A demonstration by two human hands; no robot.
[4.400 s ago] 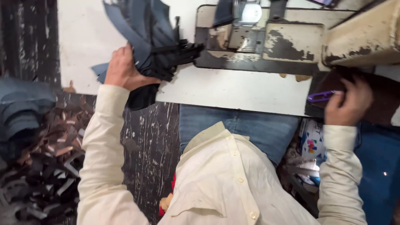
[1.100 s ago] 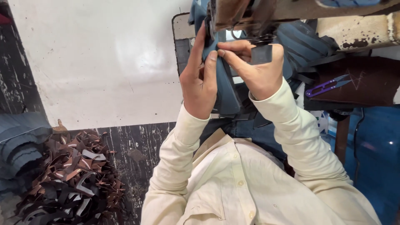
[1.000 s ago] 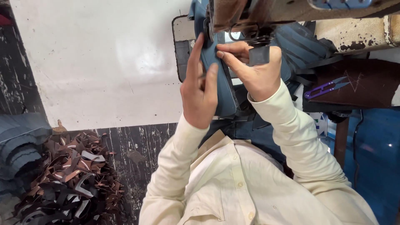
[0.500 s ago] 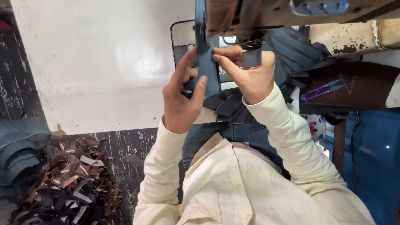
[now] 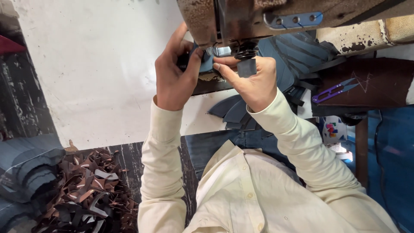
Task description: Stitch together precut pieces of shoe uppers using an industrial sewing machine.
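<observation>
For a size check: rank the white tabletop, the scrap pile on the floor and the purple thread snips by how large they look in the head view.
1. White tabletop
2. Scrap pile, though it lies farther from the camera
3. Purple thread snips

Purple thread snips [image 5: 334, 90] are laid on a dark brown sheet [image 5: 379, 82] at the right. A heap of brown and black offcuts [image 5: 86, 190] is seen on the floor, beside stacked blue-grey pieces [image 5: 26, 168].

Single head-worn view, looking steeply down, close over sewing machine [image 5: 258, 17], white table [image 5: 95, 64]
</observation>
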